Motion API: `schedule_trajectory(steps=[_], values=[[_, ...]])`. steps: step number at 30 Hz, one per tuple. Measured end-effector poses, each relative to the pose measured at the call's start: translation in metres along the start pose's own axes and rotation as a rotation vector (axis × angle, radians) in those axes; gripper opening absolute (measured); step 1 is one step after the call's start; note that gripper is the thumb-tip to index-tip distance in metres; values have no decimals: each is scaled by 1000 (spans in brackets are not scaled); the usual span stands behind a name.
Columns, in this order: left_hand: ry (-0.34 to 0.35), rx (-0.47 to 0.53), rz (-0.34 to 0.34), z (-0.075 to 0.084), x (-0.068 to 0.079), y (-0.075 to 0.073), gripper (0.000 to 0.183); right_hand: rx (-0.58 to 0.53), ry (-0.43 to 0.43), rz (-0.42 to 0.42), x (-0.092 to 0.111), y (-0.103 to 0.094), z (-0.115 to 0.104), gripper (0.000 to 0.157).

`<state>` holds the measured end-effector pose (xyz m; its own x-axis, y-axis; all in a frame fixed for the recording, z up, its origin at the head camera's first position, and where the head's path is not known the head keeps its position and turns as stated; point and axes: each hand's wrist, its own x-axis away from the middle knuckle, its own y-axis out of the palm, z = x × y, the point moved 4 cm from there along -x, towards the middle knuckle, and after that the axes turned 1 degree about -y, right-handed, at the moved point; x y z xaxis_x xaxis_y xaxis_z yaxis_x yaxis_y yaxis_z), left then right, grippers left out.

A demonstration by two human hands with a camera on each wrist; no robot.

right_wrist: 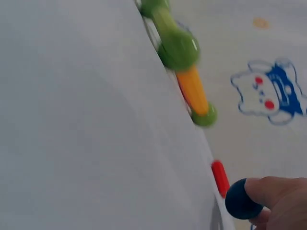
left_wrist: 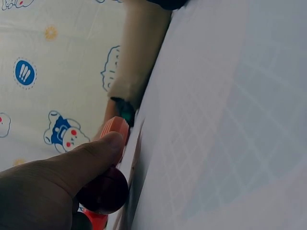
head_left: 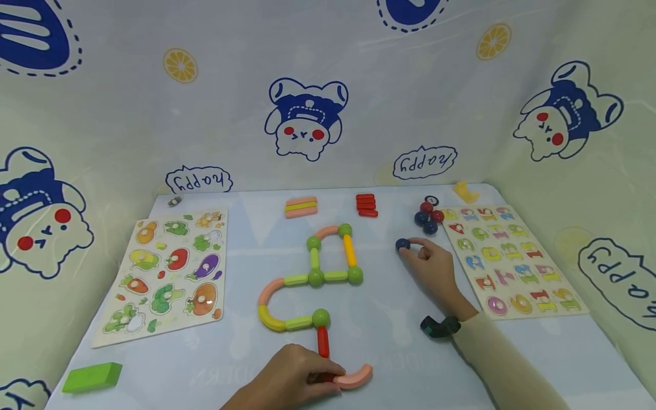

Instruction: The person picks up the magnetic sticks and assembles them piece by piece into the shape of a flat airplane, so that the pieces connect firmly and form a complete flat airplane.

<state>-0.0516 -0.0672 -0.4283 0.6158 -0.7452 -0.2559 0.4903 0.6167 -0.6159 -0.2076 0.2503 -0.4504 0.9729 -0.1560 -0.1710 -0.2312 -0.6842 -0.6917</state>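
Note:
My left hand (head_left: 294, 376) pinches a pink curved stick (head_left: 356, 378) at the near end of a chain of balls and sticks. A dark red ball (left_wrist: 103, 191) sits under the left thumb, mostly hidden by fingers in the head view. From it a red stick (head_left: 323, 341) runs up to a green ball (head_left: 321, 318). The chain bends through yellow and pink curves to a loop of green balls with an orange-yellow stick (head_left: 349, 250). Between thumb and fingertips my right hand (head_left: 433, 270) holds a dark blue ball (right_wrist: 242, 200), right of the loop.
Red and blue balls (head_left: 429, 219) cluster beyond the right hand. Loose red sticks (head_left: 366, 205) and pink and yellow sticks (head_left: 301, 207) lie at the back. A vegetable puzzle board (head_left: 174, 267) is left, a number board (head_left: 512, 259) right. A green block (head_left: 92, 377) lies front left.

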Motion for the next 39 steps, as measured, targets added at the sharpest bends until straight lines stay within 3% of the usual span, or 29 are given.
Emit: schedule_trajectory(steps=[8, 16, 20, 26, 39], values=[[-49, 2, -25, -2, -2, -1, 19, -91, -127, -199, 65, 3, -27, 35], [-65, 31, -59, 0, -3, 0, 20, -239, -261, -668, 119, 4, -45, 24], [-42, 29, -62, 1, -2, 1, 19, -293, -288, -807, 134, 8, -52, 22], [-43, 18, -53, 0, -1, 3, 19, -315, -304, -866, 137, 9, -60, 21], [-66, 18, -33, 0, -1, 1, 19, -263, -346, -842, 133, 13, -63, 24]])
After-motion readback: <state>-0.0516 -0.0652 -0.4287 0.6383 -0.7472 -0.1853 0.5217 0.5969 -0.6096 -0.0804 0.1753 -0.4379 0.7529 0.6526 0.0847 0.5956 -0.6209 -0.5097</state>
